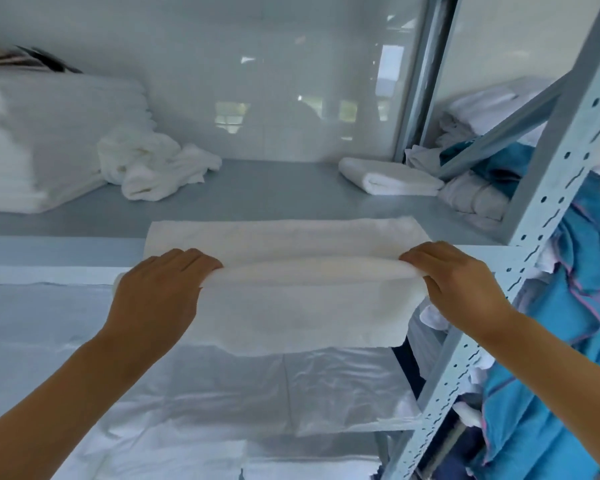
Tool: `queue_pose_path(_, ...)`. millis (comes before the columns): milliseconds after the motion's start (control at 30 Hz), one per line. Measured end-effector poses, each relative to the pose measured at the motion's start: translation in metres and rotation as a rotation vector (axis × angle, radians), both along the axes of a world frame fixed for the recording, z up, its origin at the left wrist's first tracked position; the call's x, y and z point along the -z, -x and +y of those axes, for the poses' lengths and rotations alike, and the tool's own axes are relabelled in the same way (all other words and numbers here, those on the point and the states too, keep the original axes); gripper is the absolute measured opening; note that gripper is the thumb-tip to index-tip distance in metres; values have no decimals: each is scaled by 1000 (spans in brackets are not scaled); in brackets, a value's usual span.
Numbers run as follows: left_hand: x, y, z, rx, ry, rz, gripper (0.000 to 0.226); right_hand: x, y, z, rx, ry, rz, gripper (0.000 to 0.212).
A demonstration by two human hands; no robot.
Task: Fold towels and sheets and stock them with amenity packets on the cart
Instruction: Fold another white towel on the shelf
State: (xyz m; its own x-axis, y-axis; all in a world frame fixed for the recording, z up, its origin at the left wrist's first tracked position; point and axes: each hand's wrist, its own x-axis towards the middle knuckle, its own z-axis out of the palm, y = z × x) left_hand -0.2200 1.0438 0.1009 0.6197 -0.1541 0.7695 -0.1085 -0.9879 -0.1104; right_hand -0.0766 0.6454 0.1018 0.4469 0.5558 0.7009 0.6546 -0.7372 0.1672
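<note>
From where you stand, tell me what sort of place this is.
Probably a hotel or laundry linen room. Both hands hold a white towel mid-fold on a shelf, with stacked linen, a folded towel and blue cloth piled behind a metal rack.

Layout of the shelf, the towels and the two hands

The towel [284, 237] lies across the front edge of the shelf [257, 188], its near part hanging before the edge, over the sheet [222, 393] below. The left hand [160, 289] grips its left end, the right hand [454, 282] its right end. Behind, at far left, sits a stack of folded linen [49, 133]; just right of it a crumpled towel [153, 164]. At back right lies a folded towel [388, 178], near the shelf post [548, 216]. Right of the post hangs a heap of cloth [575, 306].
</note>
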Motion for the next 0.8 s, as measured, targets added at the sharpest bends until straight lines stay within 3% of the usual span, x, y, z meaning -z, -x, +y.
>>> queue_pose_path(200, 2, 54, -64, -29, -27, 12, 48, 3, 43, -68, -6, -44, 52, 46)
queue_pose_path(400, 1, 89, -102, -30, 1, 76, 45, 1, 76, -106, -13, -69, 55, 35)
queue_pose_path(600, -16, 97, -98, -64, 87, 94, 14, -11, 83, -110, -25, -108, 65, 34)
queue_pose_path(800, -28, 67, -75, -109, 107, 62, 20, -24, 51, -78, -32, -110, 90, 30)
